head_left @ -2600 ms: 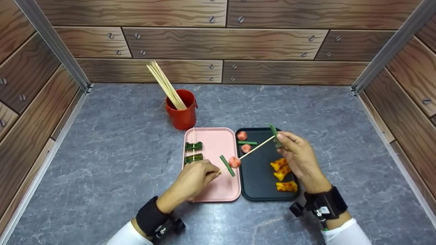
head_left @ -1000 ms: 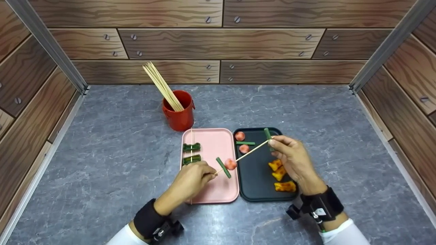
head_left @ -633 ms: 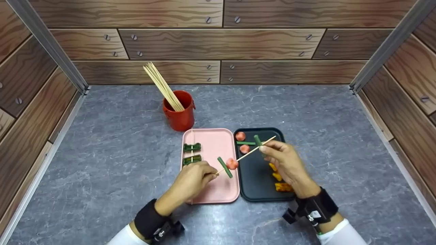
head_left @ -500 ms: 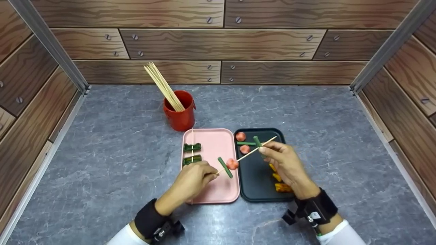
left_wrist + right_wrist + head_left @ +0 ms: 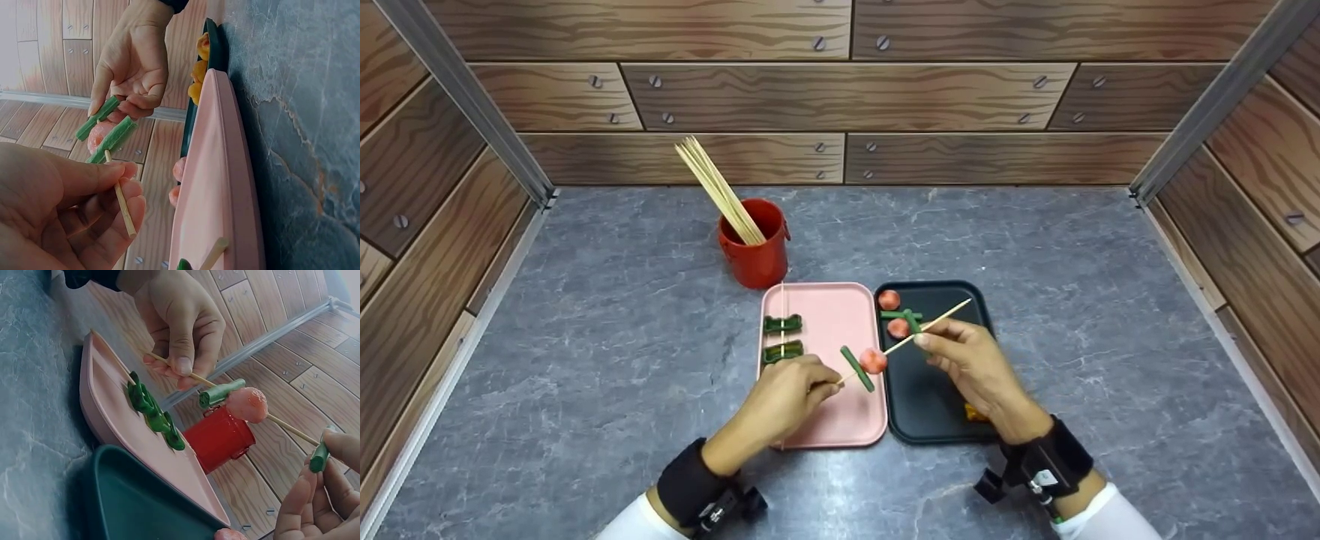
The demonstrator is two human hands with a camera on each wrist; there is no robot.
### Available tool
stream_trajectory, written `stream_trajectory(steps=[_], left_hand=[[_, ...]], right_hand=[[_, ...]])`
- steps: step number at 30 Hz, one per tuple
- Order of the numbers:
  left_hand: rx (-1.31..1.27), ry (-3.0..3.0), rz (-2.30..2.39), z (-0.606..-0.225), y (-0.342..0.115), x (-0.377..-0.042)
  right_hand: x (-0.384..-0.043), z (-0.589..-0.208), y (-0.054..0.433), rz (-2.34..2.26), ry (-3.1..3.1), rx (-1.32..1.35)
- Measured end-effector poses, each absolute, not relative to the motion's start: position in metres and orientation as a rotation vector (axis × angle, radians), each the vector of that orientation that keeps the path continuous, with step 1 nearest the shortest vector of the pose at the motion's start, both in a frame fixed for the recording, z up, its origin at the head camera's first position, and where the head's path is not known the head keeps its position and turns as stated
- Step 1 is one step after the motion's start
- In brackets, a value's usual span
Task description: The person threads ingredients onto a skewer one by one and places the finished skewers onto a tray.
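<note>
My left hand pinches the blunt end of a bamboo skewer, held slanting above the trays. On the skewer nearest that hand sits a green stick-shaped piece, like a scallion segment, with a pink ball touching or close beside it. My right hand pinches a second green scallion-like piece between thumb and fingers. The skewer passes through this piece, and its pointed end sticks out beyond it. In the left wrist view, the pink ball shows between both green pieces.
A pink tray holds a skewer with dark green pieces. Beside it, a dark tray bears pink balls, a green stick and yellow pieces, partly hidden. Behind stands a red bucket of bamboo skewers.
My right hand has brought the second green piece onto the skewer's tip and slid it down-left towards the pink ball. The tip now shows beyond it. My left hand has stayed nearly still.
</note>
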State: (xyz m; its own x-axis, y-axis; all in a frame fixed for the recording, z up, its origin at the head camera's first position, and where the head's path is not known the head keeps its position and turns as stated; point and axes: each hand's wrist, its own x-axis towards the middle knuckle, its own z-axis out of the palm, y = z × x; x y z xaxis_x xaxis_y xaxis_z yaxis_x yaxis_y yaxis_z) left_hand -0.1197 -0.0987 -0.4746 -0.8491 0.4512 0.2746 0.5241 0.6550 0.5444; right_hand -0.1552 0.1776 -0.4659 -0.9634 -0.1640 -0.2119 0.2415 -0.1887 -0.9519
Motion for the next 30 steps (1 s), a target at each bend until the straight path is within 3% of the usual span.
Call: stream_trajectory(steps=[30], left_hand=[[-0.875,-2.726,-0.953,-0.474,-0.097,-0.118]], right_hand=[[-0.145,-0.477,0.161,-2.056,1.873,-0.035]])
